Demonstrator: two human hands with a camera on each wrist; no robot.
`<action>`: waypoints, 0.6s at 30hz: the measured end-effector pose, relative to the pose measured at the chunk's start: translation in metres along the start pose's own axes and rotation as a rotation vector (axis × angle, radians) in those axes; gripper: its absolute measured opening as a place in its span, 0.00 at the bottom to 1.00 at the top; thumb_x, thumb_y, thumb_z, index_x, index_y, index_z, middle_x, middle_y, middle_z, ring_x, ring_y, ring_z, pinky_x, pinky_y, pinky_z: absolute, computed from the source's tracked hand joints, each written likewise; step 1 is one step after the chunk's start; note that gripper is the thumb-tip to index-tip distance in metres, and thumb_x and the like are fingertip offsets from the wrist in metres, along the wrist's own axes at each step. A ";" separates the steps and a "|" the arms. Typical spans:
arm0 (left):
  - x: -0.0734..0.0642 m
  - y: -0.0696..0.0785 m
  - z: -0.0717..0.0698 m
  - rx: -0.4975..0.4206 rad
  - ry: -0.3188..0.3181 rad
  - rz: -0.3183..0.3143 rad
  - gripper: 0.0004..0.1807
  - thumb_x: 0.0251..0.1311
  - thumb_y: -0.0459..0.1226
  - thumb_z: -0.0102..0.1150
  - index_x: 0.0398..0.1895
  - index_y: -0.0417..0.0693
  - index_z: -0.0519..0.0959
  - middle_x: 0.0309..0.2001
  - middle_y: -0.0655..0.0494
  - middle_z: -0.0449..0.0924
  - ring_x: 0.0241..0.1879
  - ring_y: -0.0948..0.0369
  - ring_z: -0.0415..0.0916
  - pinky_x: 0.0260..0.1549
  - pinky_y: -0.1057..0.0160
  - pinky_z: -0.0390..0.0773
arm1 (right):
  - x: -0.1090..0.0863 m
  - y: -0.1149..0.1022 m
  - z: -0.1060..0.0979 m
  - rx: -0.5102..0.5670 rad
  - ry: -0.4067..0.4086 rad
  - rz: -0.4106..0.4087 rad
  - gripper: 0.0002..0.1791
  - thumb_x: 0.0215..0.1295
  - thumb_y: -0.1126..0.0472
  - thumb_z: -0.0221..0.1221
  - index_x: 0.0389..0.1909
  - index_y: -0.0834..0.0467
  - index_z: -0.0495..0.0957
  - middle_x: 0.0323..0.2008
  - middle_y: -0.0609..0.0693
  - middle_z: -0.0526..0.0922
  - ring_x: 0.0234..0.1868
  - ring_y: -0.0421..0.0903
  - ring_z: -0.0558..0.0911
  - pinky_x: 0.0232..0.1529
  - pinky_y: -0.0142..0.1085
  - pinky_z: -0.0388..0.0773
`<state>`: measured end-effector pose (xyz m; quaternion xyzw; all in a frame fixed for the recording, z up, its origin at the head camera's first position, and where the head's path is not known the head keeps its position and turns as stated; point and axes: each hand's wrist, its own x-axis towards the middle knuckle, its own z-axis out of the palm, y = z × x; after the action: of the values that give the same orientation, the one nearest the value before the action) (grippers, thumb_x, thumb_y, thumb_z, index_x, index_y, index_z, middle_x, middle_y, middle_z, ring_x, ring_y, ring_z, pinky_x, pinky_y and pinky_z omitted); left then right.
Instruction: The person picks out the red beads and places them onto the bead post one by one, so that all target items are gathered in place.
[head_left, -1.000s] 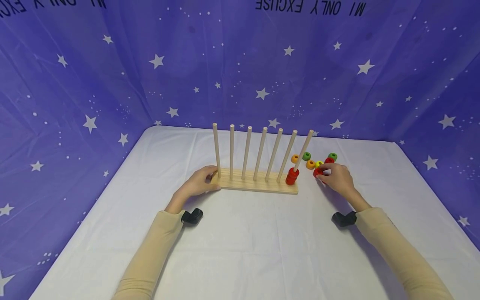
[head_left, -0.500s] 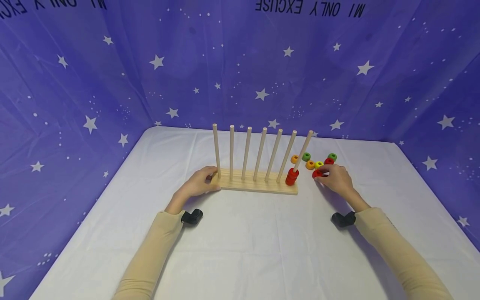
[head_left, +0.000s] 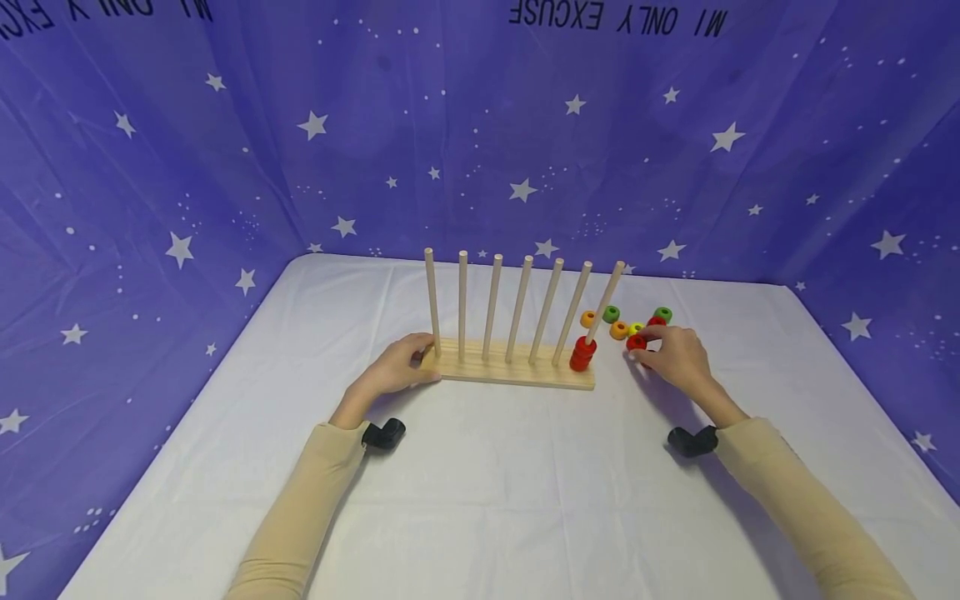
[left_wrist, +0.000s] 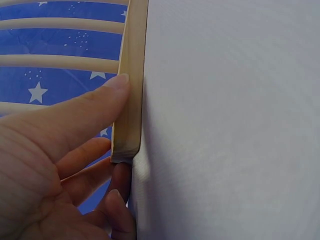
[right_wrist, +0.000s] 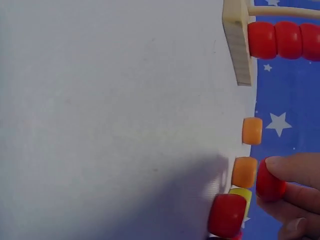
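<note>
A wooden base (head_left: 510,372) with a row of upright pegs stands on the table. My left hand (head_left: 393,367) grips its left end; in the left wrist view the thumb (left_wrist: 107,95) lies on the front edge with fingers behind. Red beads (right_wrist: 288,40) are stacked on the rightmost peg. To the right of the base, my right hand (head_left: 677,360) pinches a red bead (right_wrist: 270,182) between thumb and fingers, held off the table. Another red bead (right_wrist: 227,215) lies on the table beneath it, mostly hidden by the hand in the head view.
Loose beads lie around my right hand: orange (head_left: 618,330), another orange bead (head_left: 588,319), green (head_left: 611,314), another green bead (head_left: 663,314), yellow (head_left: 635,329) and a red one (head_left: 657,322). A purple star-patterned cloth (head_left: 480,150) rises behind the white table (head_left: 480,492).
My right hand has lifted the pinched red bead slightly from among the loose beads. The left hand and the wooden base stay in place.
</note>
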<state>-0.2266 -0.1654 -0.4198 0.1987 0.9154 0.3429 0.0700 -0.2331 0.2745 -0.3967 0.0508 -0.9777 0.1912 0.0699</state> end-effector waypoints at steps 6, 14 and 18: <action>-0.001 0.001 0.000 0.003 0.006 0.014 0.36 0.53 0.36 0.64 0.64 0.31 0.63 0.63 0.35 0.66 0.57 0.42 0.71 0.60 0.47 0.71 | -0.004 -0.006 -0.007 0.005 0.077 -0.054 0.20 0.52 0.59 0.66 0.45 0.66 0.80 0.33 0.65 0.85 0.17 0.45 0.66 0.14 0.31 0.59; -0.001 0.000 0.000 0.005 0.008 0.025 0.36 0.54 0.37 0.64 0.64 0.30 0.63 0.63 0.34 0.66 0.57 0.42 0.71 0.59 0.47 0.71 | -0.010 -0.023 -0.023 0.012 0.199 -0.122 0.18 0.51 0.62 0.66 0.44 0.64 0.81 0.32 0.63 0.85 0.22 0.49 0.72 0.19 0.29 0.63; 0.000 0.001 0.000 0.007 0.008 0.025 0.36 0.54 0.36 0.64 0.64 0.29 0.63 0.63 0.34 0.66 0.56 0.42 0.71 0.59 0.47 0.71 | -0.013 -0.030 -0.030 0.031 0.267 -0.171 0.17 0.51 0.63 0.66 0.43 0.64 0.81 0.31 0.62 0.85 0.20 0.47 0.70 0.16 0.29 0.61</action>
<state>-0.2265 -0.1652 -0.4190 0.2091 0.9144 0.3411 0.0612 -0.2132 0.2593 -0.3601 0.1089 -0.9488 0.2046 0.2146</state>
